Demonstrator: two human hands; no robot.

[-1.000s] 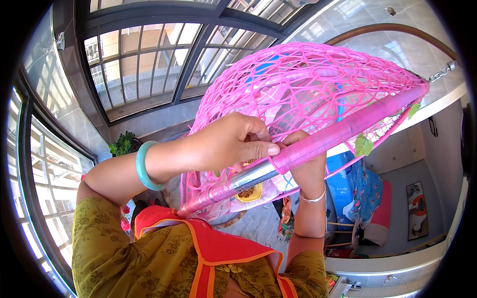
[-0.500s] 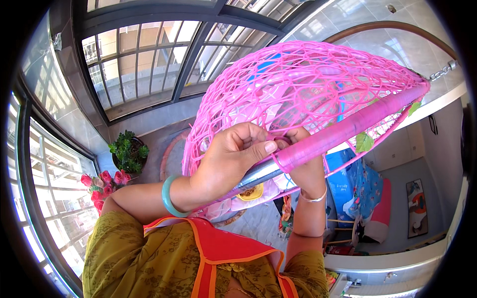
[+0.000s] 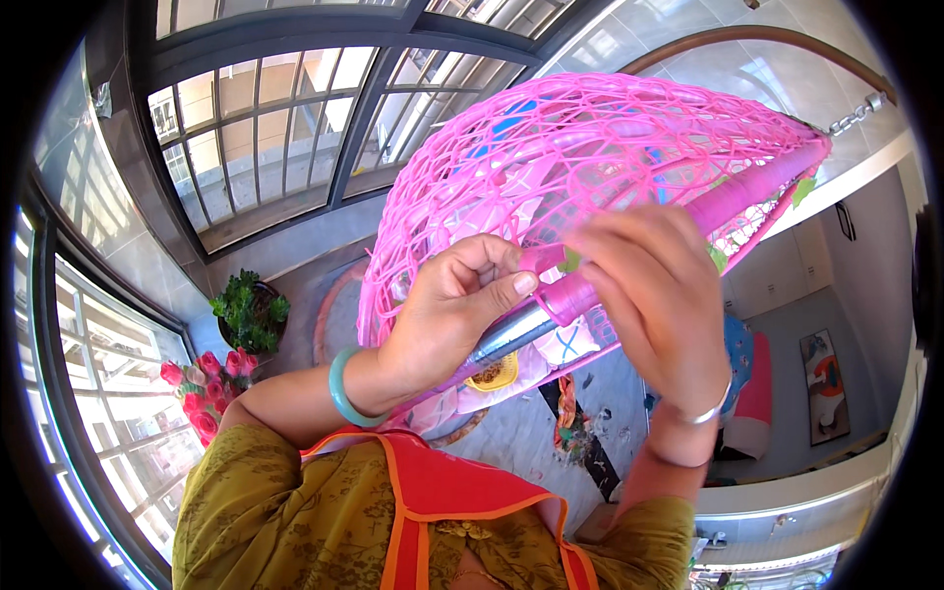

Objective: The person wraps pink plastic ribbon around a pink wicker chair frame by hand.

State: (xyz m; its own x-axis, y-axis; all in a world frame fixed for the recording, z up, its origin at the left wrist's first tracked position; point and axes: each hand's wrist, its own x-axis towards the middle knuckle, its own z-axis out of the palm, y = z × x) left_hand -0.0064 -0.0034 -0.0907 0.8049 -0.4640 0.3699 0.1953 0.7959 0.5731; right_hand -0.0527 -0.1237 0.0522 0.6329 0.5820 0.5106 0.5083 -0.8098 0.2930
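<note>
A pink woven hanging chair fills the middle, its near rim a metal tube wound with pink strip toward the right. A bare silver stretch shows beside the end of the winding. My left hand, wearing a pale green bangle, pinches a pink strip between thumb and forefinger just above the tube. Over the wound part hangs my right hand, a silver bangle on its wrist. Its fingertips are blurred close to the strip and a green leaf; whether they grip anything is unclear.
A yellow basket sits under the tube, near a patterned cloth. A potted plant and red roses stand left, by barred windows. A chain holds the chair from a brown curved bar.
My right hand has come from behind the tube up over its near side, moving right of the winding's end. My left hand keeps its pinch in nearly the same place.
</note>
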